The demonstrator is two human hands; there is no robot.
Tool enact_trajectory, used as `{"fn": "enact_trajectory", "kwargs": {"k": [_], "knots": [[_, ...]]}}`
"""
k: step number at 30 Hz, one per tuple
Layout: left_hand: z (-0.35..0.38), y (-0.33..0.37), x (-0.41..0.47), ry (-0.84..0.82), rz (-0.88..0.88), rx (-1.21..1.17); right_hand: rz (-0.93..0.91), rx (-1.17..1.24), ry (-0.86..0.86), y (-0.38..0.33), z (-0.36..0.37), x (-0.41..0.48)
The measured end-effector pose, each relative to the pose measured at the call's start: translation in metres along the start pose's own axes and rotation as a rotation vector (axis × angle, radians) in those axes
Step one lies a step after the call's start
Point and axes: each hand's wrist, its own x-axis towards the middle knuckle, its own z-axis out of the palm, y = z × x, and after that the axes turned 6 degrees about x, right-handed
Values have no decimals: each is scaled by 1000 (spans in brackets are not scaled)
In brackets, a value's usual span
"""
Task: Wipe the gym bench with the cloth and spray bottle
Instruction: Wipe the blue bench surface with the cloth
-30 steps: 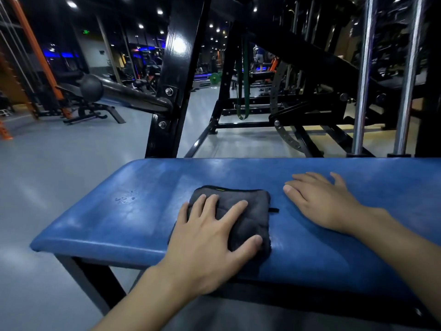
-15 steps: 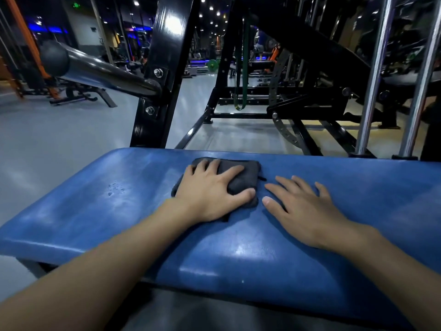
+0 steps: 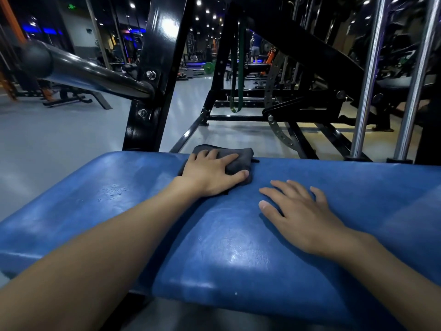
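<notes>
Blue vinyl: the bench pad (image 3: 226, 235) fills the lower half of the head view, worn and glossy, running from nine o'clock to three o'clock.
Cloth: the dark grey folded cloth (image 3: 238, 158) sits at the far edge of the pad, about twelve o'clock from the person, its top corner just over the lip.
Left hand: the left hand (image 3: 212, 174) lies spread flat on the cloth, pressing it down, thumb hooked around its right side; a press, not a clench.
Right hand: the right hand (image 3: 300, 216) rests palm down on bare vinyl at about two o'clock, fingers apart, holding nothing, near the cloth but not touching it.
Change: a second ago the cloth was at mid-pad close to the person; half a second ago it was further out; now it has reached the far edge. The arm has stretched with it, and the right hand has barely shifted.
Meaning: I judge this the end of one outward stroke; the strip under the forearm looks covered.
Droplets: a patch of droplets (image 3: 114, 189) at ten o'clock from the cloth is unwiped, so that side likely comes next.
Spray bottle: not in sight.
Background: a black rack upright (image 3: 152, 91) stands just behind the pad.
</notes>
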Motion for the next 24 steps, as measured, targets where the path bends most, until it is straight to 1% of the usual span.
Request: {"fn": "enact_trajectory", "kwargs": {"k": [6,10,14,17,19,21,24], "knots": [[-6,5,-79,37,35,-1,3,41,11,-2,-3,-2],[-11,9,-145,81,39,40,4,18,21,-2,-4,-4],[-16,8,-193,83,33,65,1,-20,4,-6,-7,-6],[-18,7,-195,96,23,54,-13,50,54,-14,-12,-1],[-15,8,-184,36,21,64,-7,124,90,-17,-14,3],[-11,5,-167,12,9,63,9,104,57,-16,-12,9],[-9,-3,-134,22,5,54,35,-3,-48,-11,-3,15]]}}
